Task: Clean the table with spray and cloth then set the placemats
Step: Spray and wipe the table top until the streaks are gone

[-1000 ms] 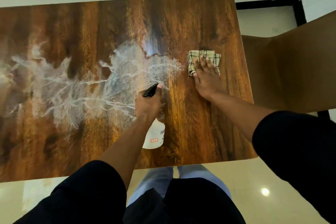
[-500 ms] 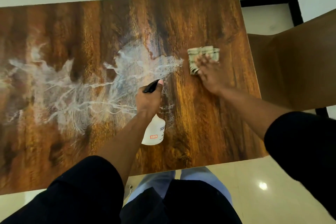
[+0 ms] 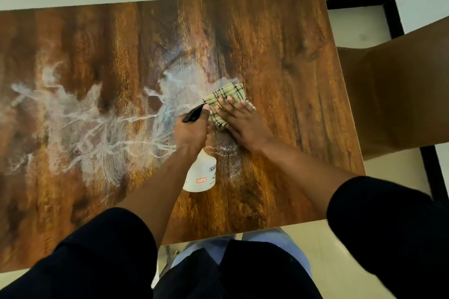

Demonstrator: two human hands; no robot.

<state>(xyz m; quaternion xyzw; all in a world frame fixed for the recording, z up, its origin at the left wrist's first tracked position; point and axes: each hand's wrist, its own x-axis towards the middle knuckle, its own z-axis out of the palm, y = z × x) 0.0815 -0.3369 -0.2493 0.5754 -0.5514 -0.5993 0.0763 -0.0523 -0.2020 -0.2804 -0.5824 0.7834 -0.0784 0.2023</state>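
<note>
A dark wooden table [image 3: 279, 43] carries white streaks of wet spray [image 3: 80, 124] across its left and middle. My left hand [image 3: 192, 131] grips a white spray bottle [image 3: 200, 175] with a black nozzle, held upright above the table near its middle. My right hand [image 3: 243, 121] lies flat, fingers spread, pressing a folded checked cloth [image 3: 226, 97] onto the wood right beside the bottle's nozzle, at the right end of the wet patch. No placemats are in view.
A brown chair [image 3: 393, 94] stands close against the table's right edge. Pale tiled floor [image 3: 328, 245] shows at the near edge, with my legs below. A light wall runs behind the far edge.
My right hand has slid the cloth left and nearer, from the dry right part of the table into the wet spray beside the bottle. The left hand with the bottle has barely moved.
</note>
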